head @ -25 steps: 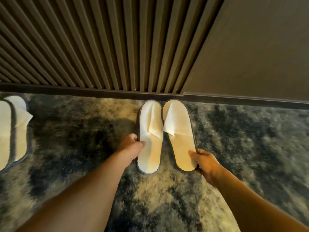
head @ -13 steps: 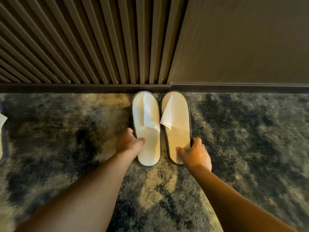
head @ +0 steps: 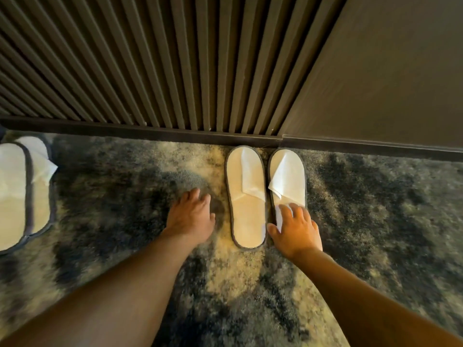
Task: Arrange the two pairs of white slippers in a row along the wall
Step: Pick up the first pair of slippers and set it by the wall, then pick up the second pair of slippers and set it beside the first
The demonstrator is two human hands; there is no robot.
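Note:
Two white slippers with grey edging lie side by side, toes against the skirting board: the left slipper (head: 246, 196) and the right slipper (head: 288, 179). My right hand (head: 295, 229) lies flat, fingers spread, over the heel of the right slipper and hides it. My left hand (head: 191, 216) hovers over the carpet just left of this pair, fingers apart, touching neither slipper. A second white pair (head: 23, 191) lies at the far left edge, partly cut off by the frame.
A dark ribbed wall panel (head: 150, 66) and a plain brown panel (head: 388, 71) rise behind a dark skirting board (head: 125, 127). The floor is a mottled grey and beige carpet (head: 120, 186), with a bare stretch between the two pairs.
My left hand has let go of the left slipper and moved left onto the carpet. My right hand has opened flat over the right slipper's heel. The second pair has come back into view.

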